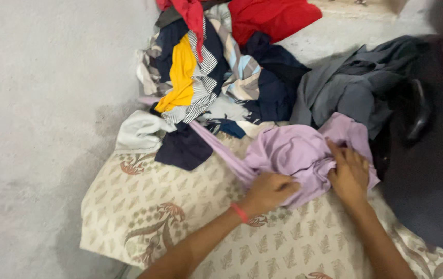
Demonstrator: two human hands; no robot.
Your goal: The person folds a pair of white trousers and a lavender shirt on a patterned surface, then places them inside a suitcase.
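A lilac garment lies bunched on a cream patterned sheet, with one long strip of it stretching up left toward the clothes pile. My left hand, with a red band at the wrist, grips the garment's lower left fold. At the garment's right side my right hand is closed on the cloth. Both forearms come in from the bottom edge.
A heap of mixed clothes lies behind: yellow, striped, navy, white and red pieces. A grey garment lies at the right, with a dark cloth beside it. Bare concrete floor fills the left.
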